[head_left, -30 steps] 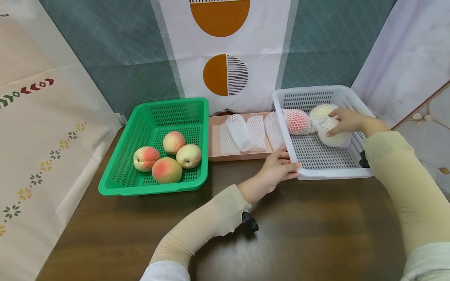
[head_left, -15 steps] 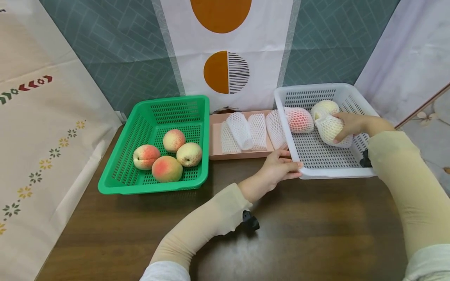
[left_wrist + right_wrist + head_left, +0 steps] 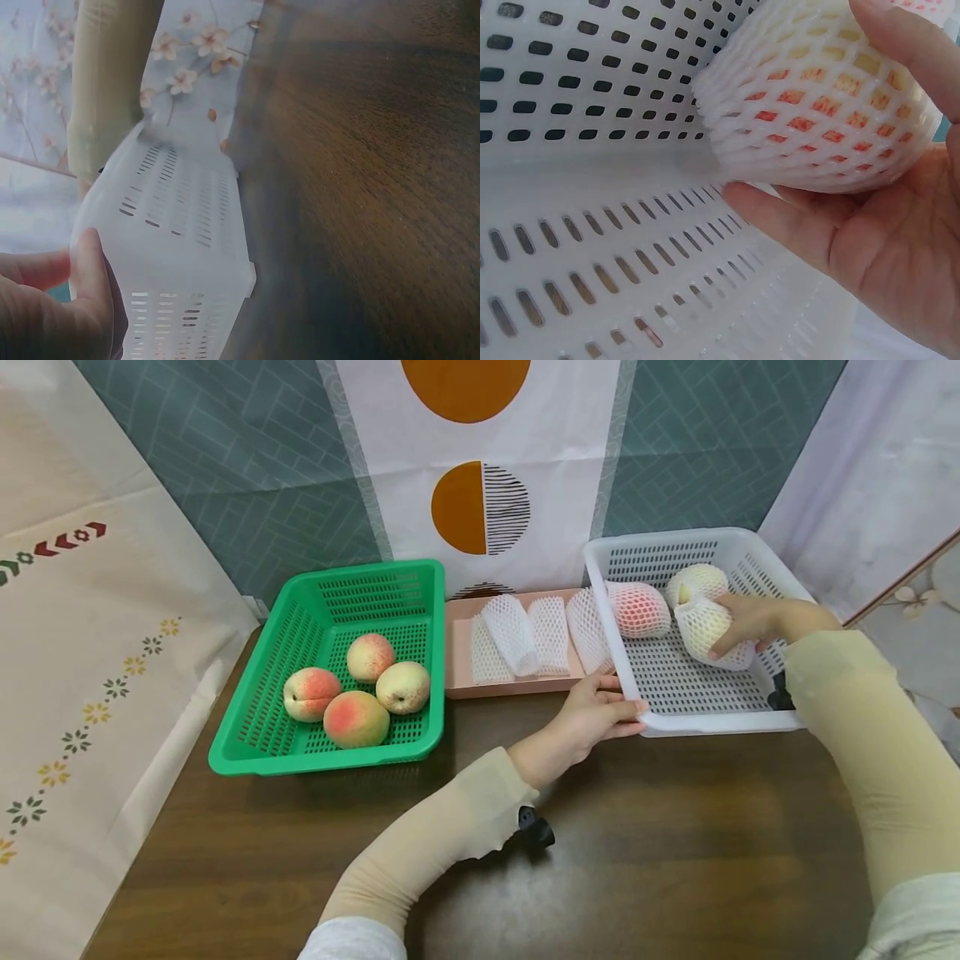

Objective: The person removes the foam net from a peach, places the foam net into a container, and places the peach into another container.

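My left hand (image 3: 588,722) grips the near left corner of the white basket (image 3: 720,723), thumb on the rim, as the left wrist view also shows. Inside that basket, my right hand (image 3: 765,620) holds a peach in a white foam net (image 3: 708,631). In the right wrist view red and yellow skin shows through the net of this peach (image 3: 825,105), low against the basket's slotted floor and wall. Two more netted peaches lie beside it: a pale one (image 3: 696,581) behind and a pinkish red one (image 3: 639,610) to the left.
A green basket (image 3: 322,762) with several bare peaches stands on the left of the brown table (image 3: 480,877). Between the baskets, a pink tray (image 3: 459,647) holds several white foam nets (image 3: 551,635). Patterned cloths hang behind and at both sides.
My right hand has shifted slightly right with its fingers on the netted peach, which has turned a little. The left hand keeps its grip on the basket corner. The head view has tilted slightly.
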`<state>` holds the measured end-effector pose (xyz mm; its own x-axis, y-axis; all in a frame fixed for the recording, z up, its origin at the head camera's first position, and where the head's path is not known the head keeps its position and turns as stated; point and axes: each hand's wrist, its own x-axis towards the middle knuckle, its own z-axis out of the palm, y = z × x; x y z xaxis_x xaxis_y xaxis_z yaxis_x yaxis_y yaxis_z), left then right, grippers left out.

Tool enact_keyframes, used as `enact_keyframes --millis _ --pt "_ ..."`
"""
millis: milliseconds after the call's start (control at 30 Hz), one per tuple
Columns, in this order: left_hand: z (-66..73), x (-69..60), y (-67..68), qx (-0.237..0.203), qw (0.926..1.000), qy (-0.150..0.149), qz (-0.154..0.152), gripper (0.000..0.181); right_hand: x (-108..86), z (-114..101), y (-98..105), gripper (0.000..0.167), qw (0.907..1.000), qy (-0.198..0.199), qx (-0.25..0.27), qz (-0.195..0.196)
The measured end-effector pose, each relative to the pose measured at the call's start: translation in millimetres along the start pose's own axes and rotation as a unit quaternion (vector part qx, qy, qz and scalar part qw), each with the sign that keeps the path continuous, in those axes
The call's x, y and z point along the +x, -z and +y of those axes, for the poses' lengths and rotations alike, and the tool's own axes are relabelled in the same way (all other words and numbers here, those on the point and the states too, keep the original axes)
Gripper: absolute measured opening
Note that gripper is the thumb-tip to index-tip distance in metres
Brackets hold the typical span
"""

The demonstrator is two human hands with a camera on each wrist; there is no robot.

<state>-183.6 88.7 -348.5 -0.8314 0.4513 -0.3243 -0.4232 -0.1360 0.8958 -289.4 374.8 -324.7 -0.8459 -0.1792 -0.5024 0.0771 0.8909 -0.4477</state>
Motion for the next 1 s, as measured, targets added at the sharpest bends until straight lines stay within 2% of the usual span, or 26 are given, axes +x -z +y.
enact_keyframes --millis 200,367,567,800,1000 --pt "-0.4 0.0 -1.4 -0.007 1.0 0.001 -0.001 0.03 -0.3 0 0 0.086 0.9982 0.037 -0.037 0.028" --pt "-2.1 1.7 -1.5 -0.02 0.9998 0.008 -0.005 0.031 -1.0 1 0 0.09 0.9984 0.02 -0.042 0.031" --pt "-1.1 2.5 -0.9 -0.011 0.9999 0.008 -0.006 0.034 -1.7 -4 0 0.083 0.9968 0.033 -0.051 0.052" --pt "-3.6 2.0 -2.3 -0.008 0.9999 0.006 -0.01 0.034 -6.6 -8 -1 0.085 0.9967 0.018 -0.056 0.055" --pt "-1.9 2.3 0.0 -0.002 0.9999 -0.007 -0.009 0.037 -12.0 -15 8 0.082 0.9928 0.041 -0.079 0.08"
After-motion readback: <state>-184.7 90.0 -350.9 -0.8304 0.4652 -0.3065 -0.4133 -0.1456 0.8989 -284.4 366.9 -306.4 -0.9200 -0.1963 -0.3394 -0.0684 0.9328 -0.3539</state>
